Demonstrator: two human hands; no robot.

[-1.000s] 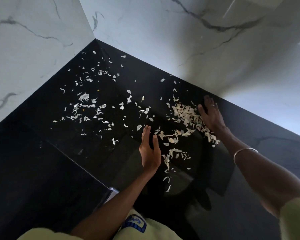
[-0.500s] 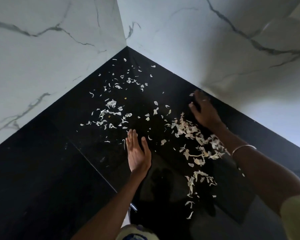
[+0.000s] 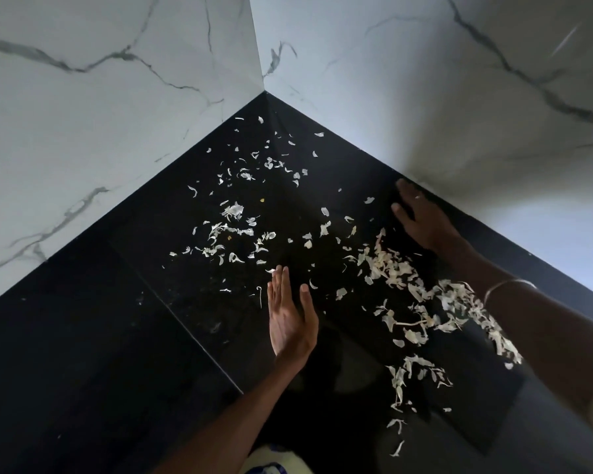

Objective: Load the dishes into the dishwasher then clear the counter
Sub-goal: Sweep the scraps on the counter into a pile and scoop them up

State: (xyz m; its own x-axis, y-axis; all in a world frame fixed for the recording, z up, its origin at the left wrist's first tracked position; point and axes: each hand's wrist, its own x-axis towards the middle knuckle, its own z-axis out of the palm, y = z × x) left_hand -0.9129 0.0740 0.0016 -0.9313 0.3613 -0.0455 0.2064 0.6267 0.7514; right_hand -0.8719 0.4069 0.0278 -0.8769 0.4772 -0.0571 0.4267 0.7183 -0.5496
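Pale, papery white peel scraps lie scattered over the glossy black stone counter, filling the middle and right of the frame. The thickest drift runs from the centre right down toward the lower right, while thinner flecks spread up toward the corner at the upper centre. The left hand, at the centre of the frame, stands on edge with straight fingers close together and thumb apart, holding nothing, at the left margin of the scraps. The right hand, at the right centre, lies flat with fingers spread and straight near the counter's back edge, also holding nothing; a thin silver bangle circles its wrist. White marble-patterned walls with grey veins meet at the corner and fill the upper frame.
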